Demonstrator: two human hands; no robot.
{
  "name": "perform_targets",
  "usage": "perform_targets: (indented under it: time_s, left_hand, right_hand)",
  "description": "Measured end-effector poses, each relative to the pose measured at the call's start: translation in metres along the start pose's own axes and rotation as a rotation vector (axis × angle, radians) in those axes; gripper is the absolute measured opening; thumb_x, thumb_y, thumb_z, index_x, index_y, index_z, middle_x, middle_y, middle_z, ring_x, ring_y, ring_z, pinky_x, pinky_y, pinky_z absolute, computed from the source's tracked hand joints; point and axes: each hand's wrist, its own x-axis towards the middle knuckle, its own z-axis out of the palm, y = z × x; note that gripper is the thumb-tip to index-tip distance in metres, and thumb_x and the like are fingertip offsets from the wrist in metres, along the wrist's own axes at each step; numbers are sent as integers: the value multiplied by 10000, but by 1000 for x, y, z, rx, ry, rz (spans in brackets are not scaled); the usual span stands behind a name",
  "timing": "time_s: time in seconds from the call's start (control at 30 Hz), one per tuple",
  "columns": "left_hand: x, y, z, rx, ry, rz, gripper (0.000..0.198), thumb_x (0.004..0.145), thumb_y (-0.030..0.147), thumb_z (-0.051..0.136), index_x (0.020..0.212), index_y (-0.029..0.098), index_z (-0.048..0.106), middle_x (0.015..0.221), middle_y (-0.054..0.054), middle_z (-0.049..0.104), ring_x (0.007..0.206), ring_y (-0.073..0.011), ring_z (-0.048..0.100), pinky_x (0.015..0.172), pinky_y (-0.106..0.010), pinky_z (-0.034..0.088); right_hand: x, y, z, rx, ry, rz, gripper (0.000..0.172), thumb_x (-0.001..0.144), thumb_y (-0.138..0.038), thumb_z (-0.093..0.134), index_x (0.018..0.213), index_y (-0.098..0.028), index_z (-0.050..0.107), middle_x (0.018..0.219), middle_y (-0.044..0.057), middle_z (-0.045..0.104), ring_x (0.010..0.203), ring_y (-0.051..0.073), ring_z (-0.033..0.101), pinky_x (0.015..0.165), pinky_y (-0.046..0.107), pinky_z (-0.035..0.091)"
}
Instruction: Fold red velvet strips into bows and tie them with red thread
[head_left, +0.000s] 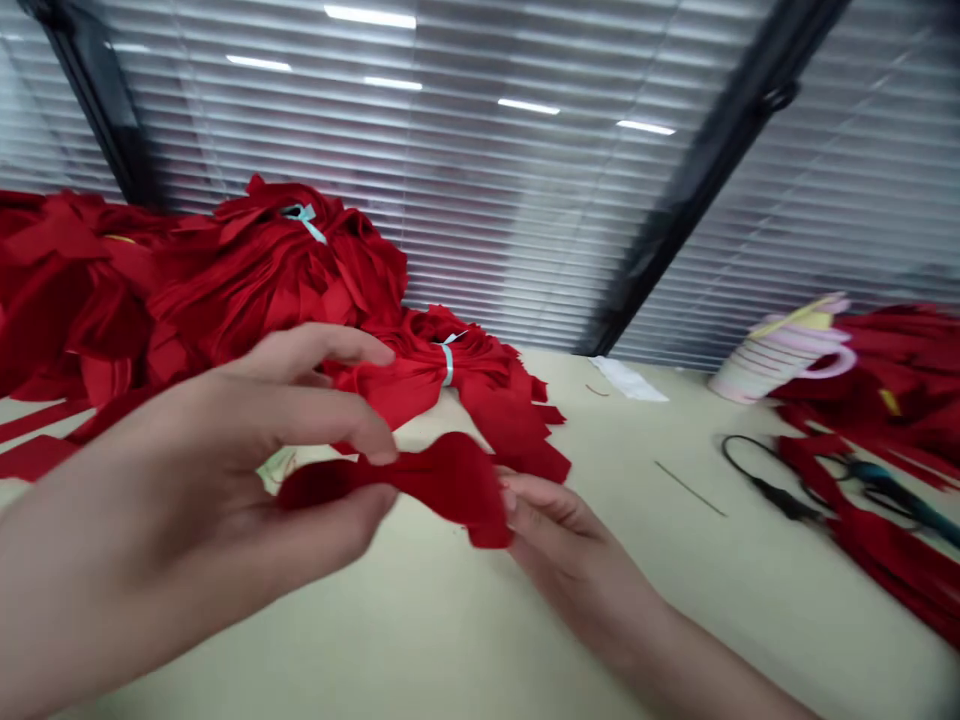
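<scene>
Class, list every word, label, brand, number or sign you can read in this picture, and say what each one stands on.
There is no readable text.
White slip: blurred; no writing can be made out.
Mug: stripes show, but no legible letters or numbers.
Held red cloth piece: no visible lettering.

Right fingers (553, 497) partly hidden, mug (772, 362) blurred, red heap (45, 290) cut off at left, teal object (900, 495) at right
</scene>
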Motion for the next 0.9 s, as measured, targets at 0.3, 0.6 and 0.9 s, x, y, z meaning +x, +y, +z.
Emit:
perform_targets:
  time_s: [0.3,0.6,0.9]
  left_hand:
    - [-15,26,66,-164,-413,-309,139,809,137,534,735,189,640,554,51,556,418,-71,511,394,-165,374]
    - [-64,11,80,97,-266,-86,243,865,158,505,648,128,609,618,-46,539,620,-181,496,567,-297,406]
    - [-69,16,74,-53,-149,-126,174,828,115,552,667,121,616,592,-20,534,575,-140,453,527,-255,376]
  right_hand:
    - [-14,-4,-27,229,424,-142,197,608,-348,800,699,-194,718,656,-6,630,594,94,514,638,253,459]
    - [-23,-12,35,-97,228,-161,187,702,-239,721,654,-176,552,473,-44,588,424,73,504,428,171,397]
    - [-16,26,35,-336,229,-408,75,766,-168,639,805,-205,692,707,-2,710,608,116,656,580,193,535]
